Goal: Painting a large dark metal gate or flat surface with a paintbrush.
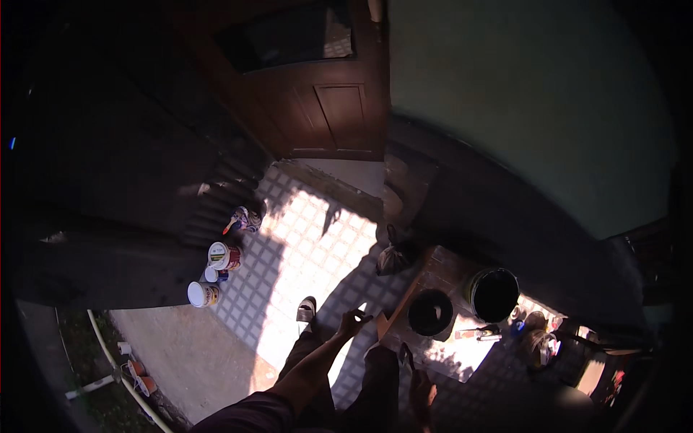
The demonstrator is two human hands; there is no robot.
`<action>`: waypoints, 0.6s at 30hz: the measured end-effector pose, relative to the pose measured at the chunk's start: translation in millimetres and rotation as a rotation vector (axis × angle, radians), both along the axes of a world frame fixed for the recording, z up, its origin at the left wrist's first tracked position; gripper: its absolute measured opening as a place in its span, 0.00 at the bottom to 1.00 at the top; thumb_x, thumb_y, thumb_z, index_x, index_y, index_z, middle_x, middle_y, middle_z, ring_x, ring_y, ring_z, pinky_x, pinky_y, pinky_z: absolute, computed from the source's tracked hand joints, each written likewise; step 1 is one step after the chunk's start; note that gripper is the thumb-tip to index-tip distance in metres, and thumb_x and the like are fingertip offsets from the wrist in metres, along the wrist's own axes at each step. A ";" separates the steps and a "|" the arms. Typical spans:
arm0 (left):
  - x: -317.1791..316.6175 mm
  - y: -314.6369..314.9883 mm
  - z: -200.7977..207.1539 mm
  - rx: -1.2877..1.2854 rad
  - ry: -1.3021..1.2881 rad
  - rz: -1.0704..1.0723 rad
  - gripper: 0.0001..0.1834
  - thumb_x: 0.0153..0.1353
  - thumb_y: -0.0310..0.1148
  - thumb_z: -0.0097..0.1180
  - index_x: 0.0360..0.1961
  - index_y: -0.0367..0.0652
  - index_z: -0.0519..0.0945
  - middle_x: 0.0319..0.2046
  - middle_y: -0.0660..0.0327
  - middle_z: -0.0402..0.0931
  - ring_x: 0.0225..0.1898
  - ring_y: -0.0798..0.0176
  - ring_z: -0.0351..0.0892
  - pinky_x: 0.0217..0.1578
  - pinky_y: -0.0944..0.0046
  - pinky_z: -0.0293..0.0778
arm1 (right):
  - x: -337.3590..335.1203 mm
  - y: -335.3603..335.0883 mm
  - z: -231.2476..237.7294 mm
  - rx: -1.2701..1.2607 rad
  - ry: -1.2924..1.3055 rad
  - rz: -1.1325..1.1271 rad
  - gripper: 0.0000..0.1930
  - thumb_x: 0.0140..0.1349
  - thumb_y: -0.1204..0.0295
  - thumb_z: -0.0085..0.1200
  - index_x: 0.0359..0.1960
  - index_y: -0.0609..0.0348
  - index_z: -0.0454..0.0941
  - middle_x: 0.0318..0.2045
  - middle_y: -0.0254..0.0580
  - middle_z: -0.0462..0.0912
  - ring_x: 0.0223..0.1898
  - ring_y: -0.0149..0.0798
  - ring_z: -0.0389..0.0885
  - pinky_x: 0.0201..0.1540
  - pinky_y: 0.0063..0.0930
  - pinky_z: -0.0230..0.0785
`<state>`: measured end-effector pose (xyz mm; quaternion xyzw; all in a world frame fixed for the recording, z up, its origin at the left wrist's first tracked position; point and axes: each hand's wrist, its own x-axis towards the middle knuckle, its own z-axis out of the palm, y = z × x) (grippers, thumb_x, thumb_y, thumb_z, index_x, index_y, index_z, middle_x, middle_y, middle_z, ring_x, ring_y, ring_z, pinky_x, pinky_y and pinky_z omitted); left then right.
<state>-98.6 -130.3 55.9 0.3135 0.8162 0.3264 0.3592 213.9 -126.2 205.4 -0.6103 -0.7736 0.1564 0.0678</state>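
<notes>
My left hand [351, 323] is just off the near left corner of a low table [427, 280], its fingers curled in a pinch. Whatever they hold is too small to make out. Close to its fingertips is a flat orange-brown piece [383, 326] at the table's edge; contact cannot be told. Lower down, in shade, my right hand [422, 395] is closed around a dark slim tool [407, 355] that points up toward the table. On the table stand a round black tub [431, 312] and a larger dark bucket [494, 294].
Tools [487, 334] lie on the sunlit table part. Lidded paint buckets [224, 255] and a smaller white-lidded one [202, 294] line the left of the tiled floor [310, 231]. A dark bag [392, 258] sits beyond the table, before a brown door [339, 115]. Clutter [541, 346] stands right.
</notes>
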 end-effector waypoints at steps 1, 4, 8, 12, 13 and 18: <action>-8.8 -29.5 2.5 -0.086 -0.049 -0.045 0.24 0.50 0.51 0.69 0.34 0.37 0.84 0.33 0.51 0.84 0.37 0.50 0.84 0.39 0.55 0.78 | 1.1 6.5 10.1 -0.318 0.018 0.046 0.13 0.64 0.57 0.56 0.41 0.52 0.80 0.28 0.46 0.82 0.24 0.45 0.77 0.28 0.39 0.69; -55.7 -112.8 69.4 -0.126 -0.008 0.275 0.24 0.50 0.51 0.68 0.34 0.38 0.85 0.33 0.51 0.84 0.37 0.50 0.84 0.39 0.55 0.78 | 10.7 3.3 -7.4 -0.418 -0.002 0.087 0.18 0.66 0.53 0.50 0.47 0.52 0.78 0.39 0.53 0.80 0.39 0.56 0.75 0.41 0.46 0.67; -98.3 -268.3 78.0 -0.287 -0.027 0.817 0.24 0.51 0.52 0.67 0.34 0.39 0.85 0.33 0.51 0.84 0.37 0.50 0.84 0.39 0.54 0.78 | -44.4 28.9 16.4 -0.505 0.207 0.192 0.25 0.69 0.50 0.43 0.46 0.61 0.79 0.37 0.61 0.82 0.41 0.61 0.80 0.43 0.48 0.71; -123.2 -336.7 64.9 -0.309 -0.106 0.952 0.18 0.57 0.45 0.64 0.36 0.38 0.85 0.23 0.58 0.83 0.20 0.67 0.83 0.27 0.64 0.79 | -93.8 56.7 15.7 -0.342 0.275 0.299 0.24 0.69 0.53 0.46 0.37 0.66 0.81 0.28 0.61 0.82 0.35 0.63 0.80 0.35 0.49 0.71; -130.1 -343.3 69.1 -0.376 -0.074 0.915 0.19 0.57 0.46 0.64 0.36 0.38 0.85 0.23 0.58 0.83 0.20 0.67 0.82 0.27 0.64 0.79 | -104.5 61.6 16.2 -0.266 0.224 0.353 0.25 0.69 0.52 0.46 0.37 0.67 0.82 0.27 0.60 0.82 0.33 0.60 0.81 0.35 0.47 0.71; -133.4 -433.3 70.5 -0.347 -0.303 1.131 0.20 0.55 0.50 0.62 0.39 0.45 0.86 0.38 0.50 0.84 0.45 0.50 0.83 0.47 0.56 0.77 | -180.0 85.4 -42.9 -0.733 -0.076 0.370 0.34 0.62 0.47 0.56 0.61 0.61 0.71 0.43 0.53 0.83 0.41 0.49 0.80 0.42 0.41 0.71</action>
